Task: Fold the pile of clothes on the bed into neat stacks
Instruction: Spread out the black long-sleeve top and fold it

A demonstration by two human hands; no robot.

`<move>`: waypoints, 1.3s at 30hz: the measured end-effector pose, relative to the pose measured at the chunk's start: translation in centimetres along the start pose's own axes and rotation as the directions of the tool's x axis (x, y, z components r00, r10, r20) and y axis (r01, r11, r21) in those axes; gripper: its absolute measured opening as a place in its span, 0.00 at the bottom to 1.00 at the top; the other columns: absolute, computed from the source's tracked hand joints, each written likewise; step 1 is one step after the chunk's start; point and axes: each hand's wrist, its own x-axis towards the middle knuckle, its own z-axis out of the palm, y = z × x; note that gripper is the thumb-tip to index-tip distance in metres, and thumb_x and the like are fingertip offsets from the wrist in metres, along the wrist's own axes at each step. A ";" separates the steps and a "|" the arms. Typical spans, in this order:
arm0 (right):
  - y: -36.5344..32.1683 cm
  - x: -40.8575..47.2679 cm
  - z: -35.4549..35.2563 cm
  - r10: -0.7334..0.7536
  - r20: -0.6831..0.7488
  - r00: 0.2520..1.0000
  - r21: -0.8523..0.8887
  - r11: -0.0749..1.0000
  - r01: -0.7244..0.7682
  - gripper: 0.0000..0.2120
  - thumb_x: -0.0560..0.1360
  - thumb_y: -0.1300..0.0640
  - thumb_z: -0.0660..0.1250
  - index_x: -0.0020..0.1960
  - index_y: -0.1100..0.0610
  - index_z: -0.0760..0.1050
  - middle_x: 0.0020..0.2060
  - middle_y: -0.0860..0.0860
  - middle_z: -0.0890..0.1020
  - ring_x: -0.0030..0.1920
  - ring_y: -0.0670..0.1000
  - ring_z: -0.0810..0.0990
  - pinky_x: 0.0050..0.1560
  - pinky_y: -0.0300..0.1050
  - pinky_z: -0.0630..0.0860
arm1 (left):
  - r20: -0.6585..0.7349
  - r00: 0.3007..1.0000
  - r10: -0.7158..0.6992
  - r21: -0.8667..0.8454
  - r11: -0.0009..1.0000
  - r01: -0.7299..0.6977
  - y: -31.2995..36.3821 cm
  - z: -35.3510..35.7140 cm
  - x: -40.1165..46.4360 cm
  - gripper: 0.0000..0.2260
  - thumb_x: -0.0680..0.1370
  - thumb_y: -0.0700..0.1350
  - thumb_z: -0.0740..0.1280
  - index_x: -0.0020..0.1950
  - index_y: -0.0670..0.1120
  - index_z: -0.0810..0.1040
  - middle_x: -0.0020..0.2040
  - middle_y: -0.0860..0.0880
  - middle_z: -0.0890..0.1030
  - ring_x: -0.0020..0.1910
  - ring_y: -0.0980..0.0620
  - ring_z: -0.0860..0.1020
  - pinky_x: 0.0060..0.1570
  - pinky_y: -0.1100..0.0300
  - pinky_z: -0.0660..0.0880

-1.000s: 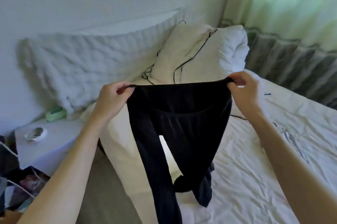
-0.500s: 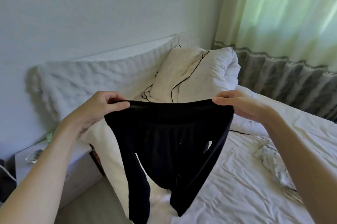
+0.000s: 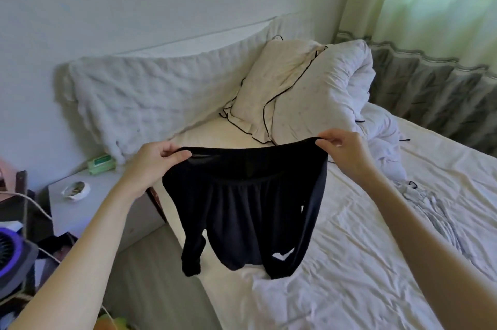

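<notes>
- Black garment [image 3: 242, 211] held up in mid-frame, above the near edge of the bed [image 3: 376, 262]; top edge stretched roughly level between the two hands.
- Left hand [image 3: 150, 163], centre-left: fingers [image 3: 172, 151] curled, thumb on top, pinching the garment's left top corner.
- Right hand [image 3: 347, 152], centre-right: fingers curled, pinching the right top corner.
- Garment hangs in loose folds; a gathered seam runs across it below the top edge. Lower ends droop to the bed sheet at lower centre; whether they touch the sheet or hang just clear, cannot tell.
- Bed sheet white and wrinkled, filling the lower right of the frame.
- Pillow [image 3: 271, 93] with black piping, upper centre, leaning against a rolled white duvet [image 3: 336, 93] just to its right.
- Quilted white headboard cover [image 3: 150, 93] along the wall, upper left of centre.
- Crumpled patterned cloth [image 3: 430, 203] lying on the sheet at the right, beside the right forearm.
- Nightstand [image 3: 107, 203] at left, beside the bed: a green packet [image 3: 101, 163] at its back, a small white dish [image 3: 76, 189] nearer the front.
- Green curtain [image 3: 430, 7] with a grey lower band, upper right.
- Fan [image 3: 10, 254] with purple rim at the left edge.
</notes>
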 end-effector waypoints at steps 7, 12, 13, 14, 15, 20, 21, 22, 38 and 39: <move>3.0 -3.4 1.9 0.242 0.165 0.956 0.208 0.939 -0.273 0.05 0.77 0.62 0.65 0.44 0.57 0.78 0.37 0.49 0.80 0.41 0.48 0.77 0.47 0.42 0.73 | 0.166 0.977 -0.132 0.052 0.991 0.125 -4.3 1.7 -5.0 0.06 0.77 0.36 0.65 0.50 0.43 0.79 0.42 0.54 0.81 0.40 0.63 0.78 0.40 0.77 0.71; 2.3 -7.6 1.7 0.199 0.018 0.980 0.114 0.973 -0.200 0.08 0.75 0.58 0.68 0.38 0.48 0.76 0.33 0.42 0.79 0.34 0.38 0.76 0.38 0.30 0.69 | -0.143 0.986 -0.081 0.143 0.984 0.102 -5.6 2.2 -8.3 0.03 0.76 0.44 0.69 0.42 0.51 0.78 0.40 0.55 0.79 0.39 0.61 0.76 0.38 0.73 0.70; 1.8 -8.5 1.6 0.169 -0.020 0.986 0.054 0.984 -0.167 0.08 0.75 0.58 0.67 0.38 0.50 0.75 0.34 0.42 0.78 0.35 0.38 0.76 0.37 0.27 0.68 | -0.176 0.983 -0.043 0.140 0.988 0.068 -5.7 2.3 -9.0 0.06 0.75 0.45 0.69 0.40 0.53 0.76 0.38 0.56 0.79 0.37 0.63 0.76 0.37 0.75 0.69; 1.2 -9.6 1.5 0.136 -0.056 0.989 -0.007 0.991 -0.136 0.07 0.75 0.59 0.67 0.39 0.52 0.74 0.34 0.42 0.77 0.36 0.40 0.75 0.36 0.25 0.67 | -0.203 0.979 -0.011 0.127 0.991 0.037 -5.7 2.2 -9.8 0.07 0.75 0.45 0.70 0.39 0.54 0.76 0.37 0.57 0.78 0.36 0.67 0.76 0.36 0.77 0.68; 0.6 -10.7 1.4 0.111 -0.090 0.990 -0.052 0.992 -0.116 0.05 0.76 0.59 0.67 0.41 0.53 0.74 0.35 0.44 0.77 0.38 0.43 0.74 0.36 0.25 0.66 | -0.221 0.975 0.013 0.112 0.994 0.012 -5.6 2.1 -10.6 0.07 0.74 0.46 0.70 0.38 0.55 0.75 0.37 0.58 0.78 0.36 0.69 0.76 0.36 0.79 0.68; -2.9 -17.0 0.9 0.087 -0.245 0.966 -0.001 0.996 -0.090 0.03 0.76 0.59 0.67 0.46 0.58 0.73 0.38 0.46 0.77 0.43 0.46 0.74 0.40 0.24 0.66 | -0.269 0.957 0.107 0.080 0.993 -0.089 -5.0 0.3 -14.8 0.05 0.73 0.49 0.71 0.39 0.54 0.76 0.38 0.58 0.78 0.37 0.66 0.75 0.37 0.78 0.68; -3.7 -18.1 0.6 0.104 -0.276 0.955 0.048 0.994 -0.094 0.03 0.76 0.59 0.66 0.46 0.58 0.73 0.38 0.44 0.76 0.43 0.46 0.74 0.41 0.25 0.66 | -0.268 0.954 0.132 0.085 0.990 -0.113 -4.5 -0.2 -15.4 0.05 0.73 0.49 0.71 0.40 0.52 0.76 0.38 0.58 0.78 0.37 0.64 0.76 0.38 0.78 0.68; -4.5 -19.2 0.3 0.112 -0.308 0.945 0.082 0.992 -0.091 0.03 0.76 0.58 0.66 0.46 0.58 0.73 0.37 0.42 0.76 0.42 0.44 0.74 0.43 0.28 0.67 | -0.264 0.951 0.162 0.089 0.986 -0.143 -3.9 -0.6 -16.0 0.05 0.73 0.48 0.71 0.41 0.50 0.76 0.38 0.58 0.78 0.38 0.62 0.76 0.38 0.78 0.68; -7.0 -17.1 -1.7 -0.326 -0.551 0.768 -0.358 0.924 0.135 0.08 0.76 0.58 0.64 0.46 0.64 0.75 0.42 0.58 0.75 0.47 0.55 0.72 0.48 0.35 0.61 | -0.373 0.759 0.533 0.173 0.844 -0.507 1.4 -2.5 -12.6 0.08 0.73 0.57 0.68 0.42 0.54 0.76 0.33 0.59 0.74 0.32 0.55 0.69 0.35 0.69 0.66; -6.2 -15.8 -1.4 -0.328 -0.537 0.777 -0.373 0.919 0.130 0.09 0.76 0.57 0.64 0.46 0.64 0.75 0.42 0.59 0.75 0.46 0.57 0.72 0.48 0.37 0.62 | -0.355 0.774 0.525 0.173 0.850 -0.497 0.9 -1.9 -11.2 0.09 0.73 0.57 0.68 0.44 0.54 0.75 0.34 0.56 0.73 0.32 0.54 0.69 0.35 0.69 0.66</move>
